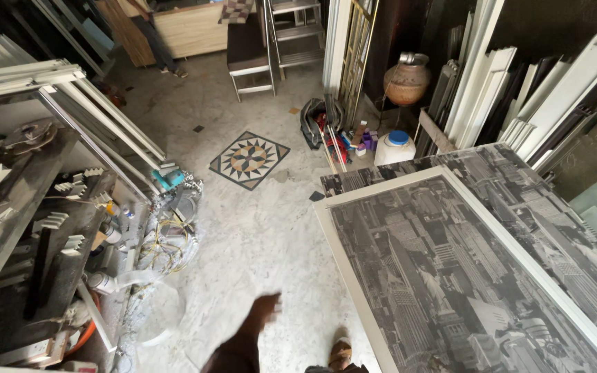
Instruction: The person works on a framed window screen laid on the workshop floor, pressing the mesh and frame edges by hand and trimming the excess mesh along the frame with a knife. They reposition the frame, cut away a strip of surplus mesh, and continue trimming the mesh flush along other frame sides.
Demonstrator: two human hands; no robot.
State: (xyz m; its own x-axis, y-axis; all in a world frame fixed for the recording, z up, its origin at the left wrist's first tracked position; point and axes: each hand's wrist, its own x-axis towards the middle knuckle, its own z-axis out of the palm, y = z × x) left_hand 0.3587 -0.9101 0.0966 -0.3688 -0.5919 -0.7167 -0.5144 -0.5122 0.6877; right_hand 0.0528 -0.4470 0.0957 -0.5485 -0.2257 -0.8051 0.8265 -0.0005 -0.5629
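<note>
Your one visible hand (265, 309), blurred, hangs over the marble floor (257, 235) holding nothing; which hand it is, and whether the fingers are spread or closed, I cannot tell. Nearest it lies one white-framed panel (450, 276) printed with a grey cityscape, laid flat, apparently for working access. One sandalled foot (340, 354) stands beside its corner. One white jug (395, 147) and one clay pot (407, 81) stand clear by the wall.
</note>
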